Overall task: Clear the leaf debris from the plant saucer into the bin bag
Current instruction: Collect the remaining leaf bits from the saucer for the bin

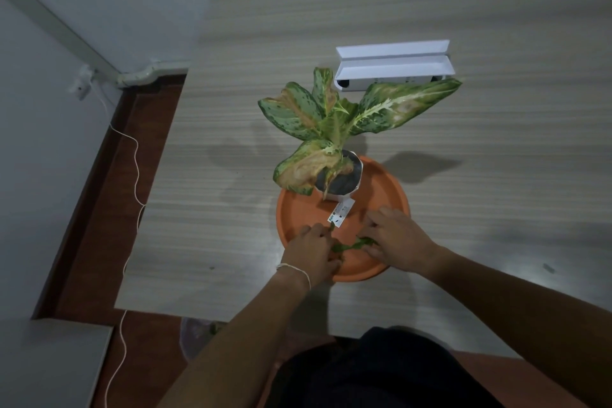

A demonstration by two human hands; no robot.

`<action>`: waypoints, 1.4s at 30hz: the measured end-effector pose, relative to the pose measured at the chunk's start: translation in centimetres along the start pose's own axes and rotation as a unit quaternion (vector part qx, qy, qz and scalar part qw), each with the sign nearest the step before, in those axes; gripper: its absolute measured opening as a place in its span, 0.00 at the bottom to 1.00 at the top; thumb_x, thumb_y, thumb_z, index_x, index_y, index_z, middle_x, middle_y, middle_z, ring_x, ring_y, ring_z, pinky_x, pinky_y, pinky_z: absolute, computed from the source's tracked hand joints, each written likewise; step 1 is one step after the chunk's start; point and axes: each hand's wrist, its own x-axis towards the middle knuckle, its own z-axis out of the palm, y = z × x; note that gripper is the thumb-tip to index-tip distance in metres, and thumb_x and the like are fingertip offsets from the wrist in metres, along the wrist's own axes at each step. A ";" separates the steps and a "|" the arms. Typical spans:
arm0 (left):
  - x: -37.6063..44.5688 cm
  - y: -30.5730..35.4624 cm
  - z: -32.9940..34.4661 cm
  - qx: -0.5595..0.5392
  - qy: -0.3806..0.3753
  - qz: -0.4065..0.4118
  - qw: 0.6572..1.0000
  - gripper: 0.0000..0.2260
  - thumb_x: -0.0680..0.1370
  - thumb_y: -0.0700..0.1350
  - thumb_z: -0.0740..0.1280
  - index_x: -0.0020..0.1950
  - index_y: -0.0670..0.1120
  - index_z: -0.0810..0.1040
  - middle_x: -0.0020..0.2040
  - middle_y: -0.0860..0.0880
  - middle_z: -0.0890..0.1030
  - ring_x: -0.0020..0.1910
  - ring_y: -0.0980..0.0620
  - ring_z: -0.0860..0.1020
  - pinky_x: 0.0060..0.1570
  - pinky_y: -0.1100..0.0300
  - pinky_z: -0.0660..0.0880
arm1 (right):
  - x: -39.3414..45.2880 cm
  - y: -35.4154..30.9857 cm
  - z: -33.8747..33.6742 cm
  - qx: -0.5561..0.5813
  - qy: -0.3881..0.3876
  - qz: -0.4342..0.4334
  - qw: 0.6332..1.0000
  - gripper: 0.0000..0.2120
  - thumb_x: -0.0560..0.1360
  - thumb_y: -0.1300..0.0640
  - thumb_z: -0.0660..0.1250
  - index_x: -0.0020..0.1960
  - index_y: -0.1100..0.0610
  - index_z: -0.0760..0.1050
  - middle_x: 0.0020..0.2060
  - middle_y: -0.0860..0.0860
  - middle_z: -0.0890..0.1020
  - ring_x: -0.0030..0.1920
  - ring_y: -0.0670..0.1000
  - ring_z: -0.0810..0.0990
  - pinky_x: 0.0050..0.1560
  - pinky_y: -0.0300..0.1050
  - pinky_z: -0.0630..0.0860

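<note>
An orange plant saucer [384, 189] sits on the wooden table, with a small white pot [341, 180] holding a green-and-brown leafed plant [334, 116] at its far side. Green leaf debris [351, 245] lies in the saucer's near part. My left hand [313, 250] rests over the near rim, fingers curled around leaf pieces. My right hand [397, 238] presses down on the debris from the right, fingers bent over it. A pale bin bag [198, 334] with a green scrap inside shows below the table's near edge.
An open white box [394, 64] lies behind the plant. A white label [339, 214] hangs from the pot into the saucer. The table's left edge [159, 175] drops to a red-brown floor where a white cable [132, 175] runs along the wall.
</note>
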 end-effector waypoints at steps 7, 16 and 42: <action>-0.4 -0.3 -0.6 -0.012 -0.007 0.020 1.000 0.15 0.74 0.54 0.64 0.56 0.48 0.75 0.53 0.46 0.78 0.51 0.45 0.75 0.50 0.52 0.76 | -0.3 -0.4 -0.5 0.023 -0.002 -0.002 1.000 0.20 0.72 0.39 0.59 0.59 0.47 0.75 0.53 0.48 0.77 0.51 0.52 0.74 0.51 0.49 0.74; -0.5 -0.4 -0.6 0.067 -0.019 0.095 0.993 0.13 0.74 0.51 0.66 0.58 0.54 0.80 0.56 0.45 0.73 0.53 0.43 0.73 0.51 0.50 0.75 | -0.5 -0.3 -0.7 0.025 -0.013 -0.012 1.000 0.14 0.74 0.42 0.61 0.53 0.44 0.81 0.51 0.46 0.77 0.51 0.50 0.74 0.49 0.48 0.72; 1.2 0.8 -0.9 -0.079 -0.006 -0.083 0.993 0.12 0.78 0.38 0.60 0.58 0.42 0.79 0.57 0.40 0.77 0.54 0.42 0.77 0.58 0.53 0.74 | 1.6 -2.7 -2.8 -0.019 -0.118 0.048 0.992 0.09 0.74 0.62 0.63 0.53 0.58 0.78 0.55 0.59 0.79 0.53 0.60 0.79 0.53 0.52 0.76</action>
